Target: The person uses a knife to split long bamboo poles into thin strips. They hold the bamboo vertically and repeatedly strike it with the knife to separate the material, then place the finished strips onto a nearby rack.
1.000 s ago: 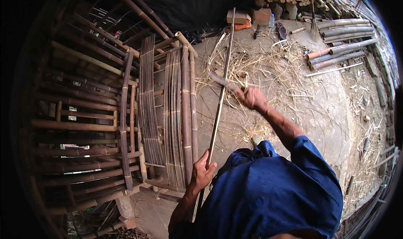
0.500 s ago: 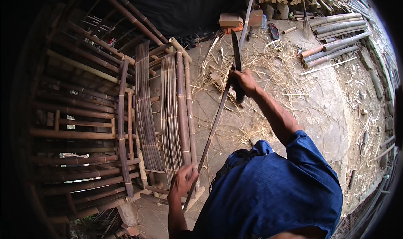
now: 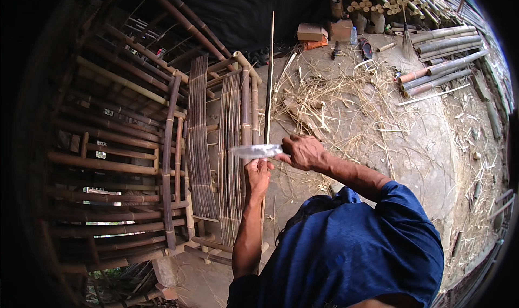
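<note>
My right hand is wrapped round the dark handle of a large knife. Its pale, motion-smeared blade points left and crosses a long thin bamboo strip. Just below the blade, my left hand grips that strip, which stands nearly straight up in the picture and runs down past my left forearm. Whether the edge touches the strip I cannot tell. To the left of the strip, bundled split bamboo slats lie on a bamboo bench.
A larger bamboo frame fills the left side. Shavings and loose fibres litter the concrete floor. Cut bamboo poles lie at the far right, near a broom. A cardboard box, a bottle and stacked bamboo are at the back.
The knife has swung from pointing away to pointing left, coming nearer with my right hand. My left hand has moved up and closed on the strip, which now stands more upright.
</note>
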The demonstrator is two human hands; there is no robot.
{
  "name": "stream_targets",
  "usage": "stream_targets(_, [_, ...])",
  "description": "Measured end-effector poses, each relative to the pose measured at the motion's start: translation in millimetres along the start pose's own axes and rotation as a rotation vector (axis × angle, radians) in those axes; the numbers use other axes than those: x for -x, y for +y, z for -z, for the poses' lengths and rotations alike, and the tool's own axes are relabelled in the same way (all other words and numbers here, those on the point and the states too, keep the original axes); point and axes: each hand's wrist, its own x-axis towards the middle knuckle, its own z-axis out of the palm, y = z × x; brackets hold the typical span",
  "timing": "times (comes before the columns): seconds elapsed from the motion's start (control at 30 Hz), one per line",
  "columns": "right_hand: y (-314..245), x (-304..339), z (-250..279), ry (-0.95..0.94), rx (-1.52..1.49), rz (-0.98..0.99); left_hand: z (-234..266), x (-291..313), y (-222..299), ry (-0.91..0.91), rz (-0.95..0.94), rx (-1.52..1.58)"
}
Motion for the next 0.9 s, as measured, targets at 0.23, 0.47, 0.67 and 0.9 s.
stream_targets(0.23, [48,-40,-35,0.229,0.137,-0.166,28,51,13,0.006,-0.217,-0.179])
stream_targets(0.47, [51,-40,17,0.063,-0.042,-0.199,38,128,13,-0.024,-0.172,-0.154])
stream_targets(0.67, [66,-43,24,0.085,0.031,-0.157,53,154,-8,-0.082,-0.141,-0.128])
stream_targets(0.9, [101,-57,14,-0.026,0.070,-0.231,56,174,6,-0.080,-0.132,-0.152])
